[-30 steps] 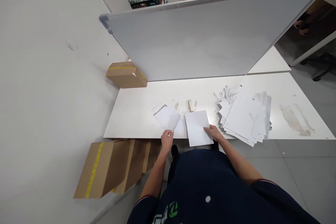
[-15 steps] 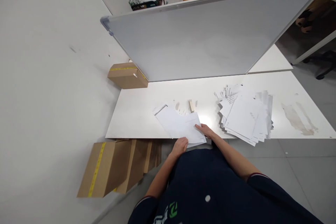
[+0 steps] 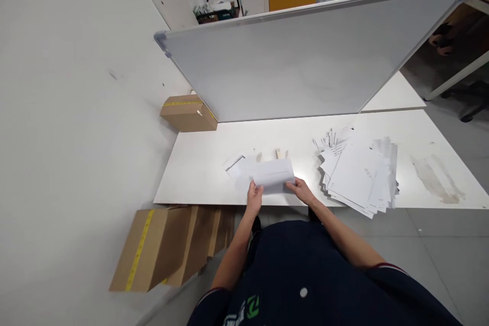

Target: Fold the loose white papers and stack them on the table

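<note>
A white sheet of paper [image 3: 274, 173] is raised above the near edge of the table, tilted toward me; whether it is one sheet or more I cannot tell. Gripping its left side is my left hand [image 3: 254, 197], fingers closed on the edge. My right hand [image 3: 301, 190] pinches the opposite lower corner. Beneath and left of it, other papers [image 3: 237, 167] lie on the tabletop. Just behind the held paper stands a small pale block [image 3: 278, 154], its lower part hidden. To the right rests a large untidy pile of papers [image 3: 355, 175].
A whiteboard [image 3: 290, 66] rises along the back of the white table [image 3: 194, 173]. One cardboard box [image 3: 189, 114] sits at the table's back left corner. More cardboard boxes [image 3: 153, 249] stand on the left below it. Brownish smears [image 3: 435, 178] mark the right end.
The paper has been lifted off the others and tilted up. My left hand has shifted left and up to its side; my right hand keeps its grip. The view has tilted slightly.
</note>
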A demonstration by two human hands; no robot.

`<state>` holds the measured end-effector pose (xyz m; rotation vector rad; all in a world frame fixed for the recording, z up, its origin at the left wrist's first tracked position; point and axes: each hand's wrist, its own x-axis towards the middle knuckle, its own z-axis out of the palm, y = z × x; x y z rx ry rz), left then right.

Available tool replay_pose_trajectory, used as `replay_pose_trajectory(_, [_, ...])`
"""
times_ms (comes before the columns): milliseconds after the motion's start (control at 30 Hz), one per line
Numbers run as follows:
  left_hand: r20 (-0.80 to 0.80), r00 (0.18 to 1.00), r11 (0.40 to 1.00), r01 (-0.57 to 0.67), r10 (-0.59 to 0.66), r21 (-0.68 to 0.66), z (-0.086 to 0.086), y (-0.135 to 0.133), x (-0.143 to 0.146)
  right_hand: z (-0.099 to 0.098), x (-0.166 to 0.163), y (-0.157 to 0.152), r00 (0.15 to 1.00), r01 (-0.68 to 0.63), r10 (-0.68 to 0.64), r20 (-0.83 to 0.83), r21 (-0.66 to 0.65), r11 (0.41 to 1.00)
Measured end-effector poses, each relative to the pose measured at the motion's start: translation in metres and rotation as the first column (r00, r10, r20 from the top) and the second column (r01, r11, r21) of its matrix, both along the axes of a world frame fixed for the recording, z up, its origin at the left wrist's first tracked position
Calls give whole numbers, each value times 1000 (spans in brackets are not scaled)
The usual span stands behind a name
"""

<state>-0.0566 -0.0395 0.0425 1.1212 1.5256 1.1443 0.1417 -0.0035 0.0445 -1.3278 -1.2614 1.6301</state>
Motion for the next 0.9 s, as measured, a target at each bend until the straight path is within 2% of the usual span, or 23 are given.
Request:
replay_pose_trajectory(100, [-25, 998, 993, -48, 51, 108, 23, 7, 10, 13, 2, 8, 996, 64, -72, 60, 125, 990])
replay_pose_trajectory(200, [-111, 993, 984, -22, 42, 175, 29, 7, 17, 14, 8, 14, 991, 74, -94, 92, 203, 976])
replay_pose_trajectory(300, [-177, 984, 986, 17, 12, 163, 18, 7, 21, 2, 12, 15, 991, 76, -96, 95, 194, 978])
replay_pose_trajectory(400, [-195, 981, 998, 28, -17, 52, 1, 9, 23, -14, 11, 15, 992, 98, -107, 69, 120, 988])
replay_pose_trajectory(500, [-199, 980, 1000, -3, -1, -18, -8, 11, 25, -25, 10, 16, 992, 110, -116, 56, 94, 989])
replay_pose_trajectory(700, [-150, 988, 997, -35, 23, -74, -5, 16, 30, -26, 8, 18, 994, 104, -108, 28, 118, 988])
replay_pose_trajectory(900, [-225, 973, 994, -76, 57, -75, -6, 20, 30, -25, 9, 20, 991, 93, -106, 83, 144, 985])
